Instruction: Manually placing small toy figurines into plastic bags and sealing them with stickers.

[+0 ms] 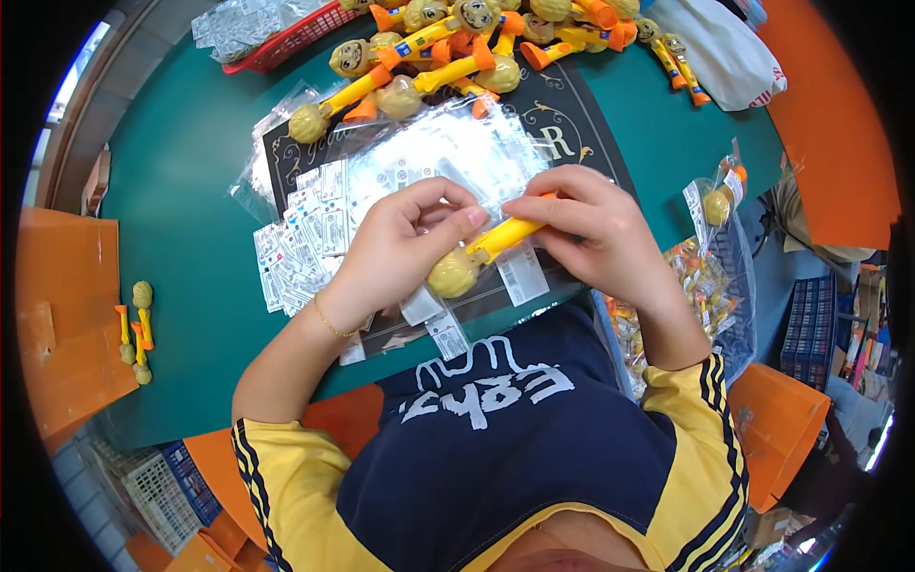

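My right hand [593,221] is closed around the orange-footed end of a yellow candy dispenser [505,240]. The dispenser's rounded, moulded yellow head [452,275] points down and left, below my left hand [419,234]. The left thumb and fingers are pinched together just above the stem. What lies between them, perhaps clear film, is too fine to make out. Under both hands are clear plastic bags [429,157] in a shiny heap. White printed labels [303,234] are spread left of it, and another label [523,275] lies below the dispenser.
Loose dispensers [448,67] are piled at the far side of the green table [181,191], on and behind a black mat [586,119]. A red basket [291,38] of bags stands far left. Several dispensers [141,329] lie at the left edge. Right of me, a crate [734,286] holds bagged pieces.
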A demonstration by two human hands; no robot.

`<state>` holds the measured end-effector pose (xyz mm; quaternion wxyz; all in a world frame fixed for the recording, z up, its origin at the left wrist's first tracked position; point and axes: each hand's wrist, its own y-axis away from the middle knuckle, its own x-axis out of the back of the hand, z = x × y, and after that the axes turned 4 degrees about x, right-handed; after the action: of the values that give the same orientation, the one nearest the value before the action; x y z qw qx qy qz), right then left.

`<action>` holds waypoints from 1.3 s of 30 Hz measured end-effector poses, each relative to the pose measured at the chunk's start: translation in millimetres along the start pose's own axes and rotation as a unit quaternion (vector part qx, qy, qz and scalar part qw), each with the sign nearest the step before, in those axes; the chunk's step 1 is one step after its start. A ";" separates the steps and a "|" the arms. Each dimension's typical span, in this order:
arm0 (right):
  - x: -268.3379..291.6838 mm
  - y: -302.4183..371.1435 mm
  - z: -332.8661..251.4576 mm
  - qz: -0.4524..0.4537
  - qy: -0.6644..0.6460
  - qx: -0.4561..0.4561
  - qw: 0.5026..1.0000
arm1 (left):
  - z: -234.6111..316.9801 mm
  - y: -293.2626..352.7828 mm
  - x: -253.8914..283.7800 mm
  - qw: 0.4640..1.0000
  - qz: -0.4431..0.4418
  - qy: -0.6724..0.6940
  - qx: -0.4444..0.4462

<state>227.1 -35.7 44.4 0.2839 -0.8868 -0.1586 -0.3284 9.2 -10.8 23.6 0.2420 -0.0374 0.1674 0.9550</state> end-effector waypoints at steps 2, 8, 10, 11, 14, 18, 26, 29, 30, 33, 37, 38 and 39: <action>5.0 -1.1 4.2 -0.011 0.084 0.019 0.996 | 5.8 3.6 3.3 0.991 -0.035 -0.130 -0.013; 5.4 -0.5 1.0 -0.036 0.017 -0.008 0.999 | 11.5 9.8 8.5 0.972 -0.047 -0.231 -0.015; 2.1 -1.1 0.2 -0.035 -0.010 -0.017 0.999 | 20.4 9.7 6.2 0.972 -0.049 -0.231 0.001; -0.1 -1.5 -0.1 -0.035 -0.038 -0.026 0.998 | 22.6 8.9 4.6 0.971 -0.050 -0.231 0.017; -10.5 -5.1 -6.2 -0.026 -0.079 -0.040 0.996 | -1.8 4.4 0.2 0.989 -0.003 -0.136 -0.061; -33.9 10.5 12.4 0.041 -0.324 -0.156 0.932 | -6.8 -5.3 8.4 0.970 -0.017 -0.241 0.011; -9.3 28.9 13.9 -0.092 -0.136 -0.076 0.984 | 3.2 -10.7 15.7 0.981 -0.033 0.182 0.054; -14.2 30.2 17.7 -0.114 -0.102 -0.036 0.988 | 17.8 -5.1 21.2 0.971 -0.037 0.235 0.034; -14.3 29.7 19.9 -0.141 -0.113 -0.009 0.983 | 26.4 -1.0 23.0 0.972 -0.041 0.231 0.017; -12.0 10.4 19.5 -0.161 -0.072 0.029 0.984 | 40.8 5.5 33.7 0.972 -0.054 0.226 -0.024; -22.7 -49.2 10.6 -0.204 0.125 0.079 0.968 | 49.9 22.8 30.3 0.962 -0.060 0.259 -0.068; -29.8 -64.1 11.6 -0.255 0.148 0.088 0.951 | 50.4 25.6 20.6 0.966 -0.041 0.245 -0.067; -36.6 -78.3 13.3 -0.305 0.173 0.095 0.932 | 51.2 26.1 14.9 0.970 -0.024 0.231 -0.067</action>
<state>170.2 30.7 42.8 0.2760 -0.6942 -0.4004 -0.5306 -15.8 -8.3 77.3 0.2167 -0.2770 0.1531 0.9235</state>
